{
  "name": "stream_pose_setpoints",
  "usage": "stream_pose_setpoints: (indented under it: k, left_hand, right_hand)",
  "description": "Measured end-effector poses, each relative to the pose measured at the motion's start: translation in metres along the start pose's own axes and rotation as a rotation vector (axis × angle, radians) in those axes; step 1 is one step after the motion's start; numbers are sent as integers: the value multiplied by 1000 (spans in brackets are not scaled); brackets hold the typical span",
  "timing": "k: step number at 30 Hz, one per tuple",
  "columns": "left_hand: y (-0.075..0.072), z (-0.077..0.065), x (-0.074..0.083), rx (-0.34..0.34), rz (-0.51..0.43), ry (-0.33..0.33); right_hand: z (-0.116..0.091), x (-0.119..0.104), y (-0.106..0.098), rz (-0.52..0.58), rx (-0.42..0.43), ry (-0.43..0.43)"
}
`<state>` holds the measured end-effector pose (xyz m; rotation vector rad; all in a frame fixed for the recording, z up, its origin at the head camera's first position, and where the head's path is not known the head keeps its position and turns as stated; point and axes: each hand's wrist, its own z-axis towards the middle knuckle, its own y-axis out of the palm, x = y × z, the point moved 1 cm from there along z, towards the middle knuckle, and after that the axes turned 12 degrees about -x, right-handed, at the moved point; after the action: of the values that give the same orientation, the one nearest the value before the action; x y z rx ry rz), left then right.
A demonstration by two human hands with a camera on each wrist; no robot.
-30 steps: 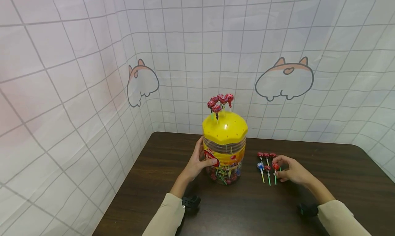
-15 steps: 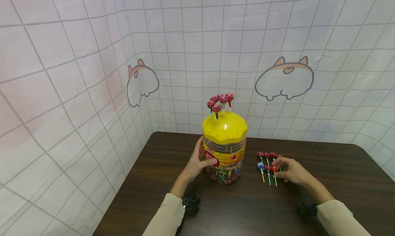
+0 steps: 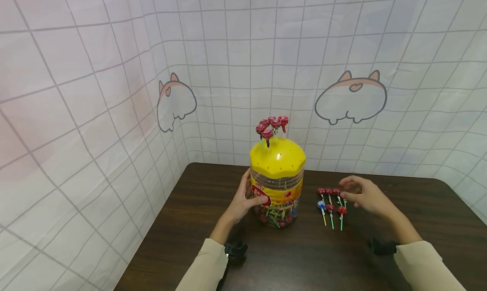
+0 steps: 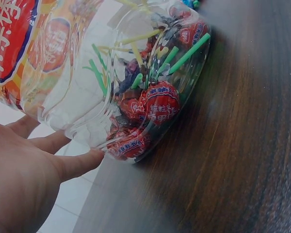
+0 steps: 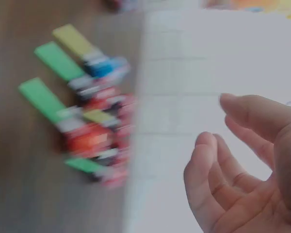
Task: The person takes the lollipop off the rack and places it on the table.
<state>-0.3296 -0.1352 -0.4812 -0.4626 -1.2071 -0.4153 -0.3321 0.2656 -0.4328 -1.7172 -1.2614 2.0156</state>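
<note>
A clear candy jar (image 3: 277, 193) with a yellow lid (image 3: 281, 160) stands on the table, loose lollipops showing through its lower wall. Several red lollipops (image 3: 267, 133) stick up from holes in the lid. My left hand (image 3: 239, 203) holds the jar's left side, thumb across the label; in the left wrist view its fingers (image 4: 80, 165) touch the plastic. To the right, lollipops lie in two rows, with a blue one (image 3: 321, 204) and a red one (image 3: 342, 210) at the ends of the front row. Above their right end hovers my right hand (image 3: 367, 196), fingers loosely bent, holding nothing.
The dark wooden table (image 3: 289, 257) reaches back to a white gridded cloth wall (image 3: 236, 79) with cartoon animal prints. A black band (image 3: 236, 249) is worn on the left wrist.
My right hand has let go of the red lollipop at the front row's right end and risen up and back. That lollipop shifted slightly rightward. The left hand and jar stay put.
</note>
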Motion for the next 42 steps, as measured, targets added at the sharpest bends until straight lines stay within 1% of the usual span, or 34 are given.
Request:
stream_pose_setpoints:
  k: [2, 5, 7, 9, 12, 17, 22, 25, 28, 34, 42]
  left_hand:
    - [-1, 0, 0, 6, 5, -2]
    - [-2, -1, 1, 13, 7, -3]
    - [-2, -1, 2, 16, 7, -2]
    - [-3, -1, 2, 19, 9, -2]
    - [-3, -2, 2, 21, 15, -6]
    - [-3, -1, 0, 17, 18, -10]
    - [-2, -1, 0, 14, 17, -5]
    - [-2, -1, 1, 15, 16, 0]
    - [-2, -1, 1, 15, 15, 4]
    - [-2, -1, -1, 9, 2, 5]
    - [-1, 1, -3, 1, -6, 3]
  right_hand:
    - [0, -21, -11, -12, 37, -33]
    - [4, -57, -22, -21, 87, -117]
    - [9, -80, -27, -33, 127, -176]
    - [15, -101, -28, -53, 164, -227]
    - [26, -128, -27, -43, 204, -264]
    - [48, -163, -25, 5, 255, -320]
    - [75, -182, -23, 10, 305, -347]
    - [88, -189, -22, 8, 309, -352]
    - [97, -193, -22, 15, 309, -359]
    - [106, -201, -20, 26, 308, -376]
    - [111, -206, -21, -13, 320, -410]
